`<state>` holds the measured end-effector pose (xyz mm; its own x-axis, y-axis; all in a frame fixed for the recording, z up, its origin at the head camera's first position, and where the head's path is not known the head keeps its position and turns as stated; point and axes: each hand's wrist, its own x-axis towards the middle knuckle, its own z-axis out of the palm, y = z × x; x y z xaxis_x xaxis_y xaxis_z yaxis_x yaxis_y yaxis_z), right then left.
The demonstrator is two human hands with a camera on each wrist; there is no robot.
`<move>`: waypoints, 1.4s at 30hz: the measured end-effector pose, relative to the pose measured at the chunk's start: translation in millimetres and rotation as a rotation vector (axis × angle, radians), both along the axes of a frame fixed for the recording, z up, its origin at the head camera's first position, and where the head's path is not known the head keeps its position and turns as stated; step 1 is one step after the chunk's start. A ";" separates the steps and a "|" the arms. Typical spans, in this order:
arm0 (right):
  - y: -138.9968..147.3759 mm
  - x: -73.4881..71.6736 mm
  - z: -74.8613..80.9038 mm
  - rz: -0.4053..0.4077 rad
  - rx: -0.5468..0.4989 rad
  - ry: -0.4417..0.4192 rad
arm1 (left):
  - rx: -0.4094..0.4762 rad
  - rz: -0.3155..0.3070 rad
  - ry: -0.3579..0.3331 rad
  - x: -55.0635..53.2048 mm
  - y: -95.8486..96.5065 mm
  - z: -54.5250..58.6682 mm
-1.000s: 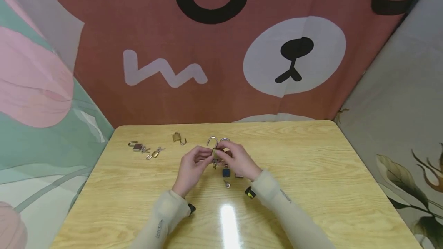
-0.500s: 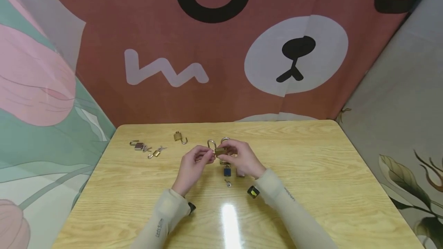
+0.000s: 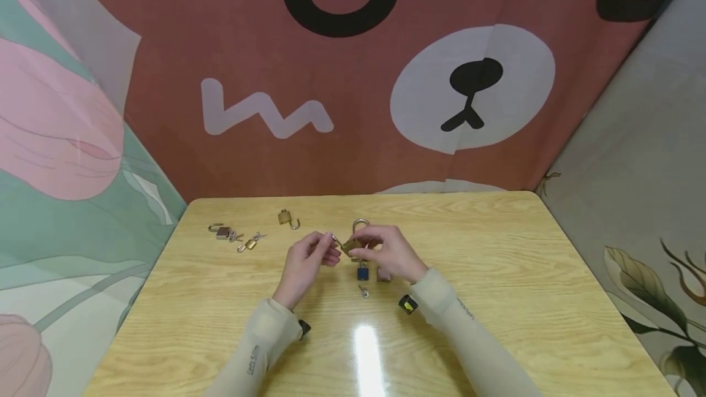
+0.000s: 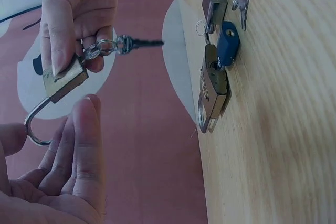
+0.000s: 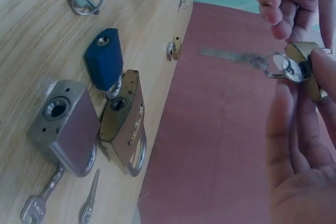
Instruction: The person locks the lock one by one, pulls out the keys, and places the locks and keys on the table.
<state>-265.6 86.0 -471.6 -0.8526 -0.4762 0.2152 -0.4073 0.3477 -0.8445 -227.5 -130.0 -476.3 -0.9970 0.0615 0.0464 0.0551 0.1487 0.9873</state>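
My right hand pinches the body of a small brass padlock above the table. Its shackle is swung out of the body, as the left wrist view shows. A key ring with a dangling key hangs from the lock's underside. My left hand pinches the shackle near its bend, thumb on the outer side and the other fingers loosely extended. Below my right hand stand a blue padlock, a larger brass padlock and a silver padlock.
A small key lies in front of the blue padlock. At the back left of the wooden table lie a dark-bodied open padlock with keys, a small brass one and another brass one. A printed curtain hangs behind.
The brass padlock has tilted and come slightly lower, its shackle turned from upright down toward my left fingers. My right hand now holds the body alone; the left moved from body to shackle.
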 end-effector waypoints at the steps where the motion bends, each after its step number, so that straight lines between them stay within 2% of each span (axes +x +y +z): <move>1: 0.3 0.0 -0.8 0.018 -0.002 -0.010 | -0.002 -0.004 0.000 0.2 0.0 0.1; 6: 1.5 0.6 -4.8 0.073 -0.005 -0.052 | 0.003 -0.019 -0.007 0.7 1.1 -0.5; 14: 1.7 -0.5 -5.2 0.097 0.003 -0.067 | 0.004 -0.028 -0.016 -1.4 1.0 -2.1; 23: 2.9 -2.0 -6.8 0.167 -0.054 -0.108 | 0.049 -0.047 -0.081 -1.3 -0.6 -2.3; 28: 3.4 -1.9 -6.1 0.130 -0.060 -0.135 | 0.068 -0.067 -0.097 -0.5 1.0 -2.6; 34: 3.2 -4.3 -9.6 0.054 -0.141 -0.209 | 0.036 -0.073 -0.063 1.5 4.0 -4.0; 38: 3.9 -4.9 -12.1 0.042 -0.175 -0.228 | 0.018 -0.083 -0.049 2.7 4.6 -4.5; 42: 4.5 -5.4 -13.1 0.066 -0.208 -0.252 | -0.005 -0.104 -0.044 3.1 4.5 -5.5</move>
<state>-271.0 90.5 -484.8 -0.8601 -0.5003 0.0996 -0.1925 0.1374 -0.9716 -224.4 -125.5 -481.8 -0.9863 0.1652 0.0024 0.0274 0.1494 0.9884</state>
